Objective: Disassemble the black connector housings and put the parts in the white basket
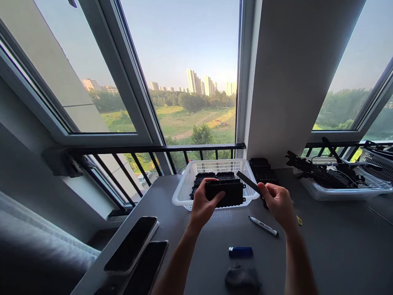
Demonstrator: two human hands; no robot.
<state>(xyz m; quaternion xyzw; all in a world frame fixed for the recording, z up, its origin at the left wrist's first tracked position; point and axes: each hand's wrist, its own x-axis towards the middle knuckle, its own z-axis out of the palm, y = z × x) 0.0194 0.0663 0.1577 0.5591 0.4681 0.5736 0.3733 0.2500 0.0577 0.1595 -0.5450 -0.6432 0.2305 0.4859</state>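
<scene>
My left hand (202, 207) is closed around a flat rectangular black plastic part (231, 193) with small tabs along its edges, the thumb lying across its face. Between the thumb and fingers of my right hand (278, 203) is a thin flat black strip (247, 181). It slants up and left, its far end near the top right of the plastic part; whether they touch I cannot tell. Behind both hands stands a white mesh basket (181, 196) with several similar black parts (201, 178) in it.
A marker (263, 226), a blue cylindrical object (240, 252) and a blurred dark lump (242, 278) lie on the grey table (211, 241). Two phones (132, 243) are at left. More black parts (262, 170) are stacked beside the basket; a second basket (340, 192) holds black pieces and wires.
</scene>
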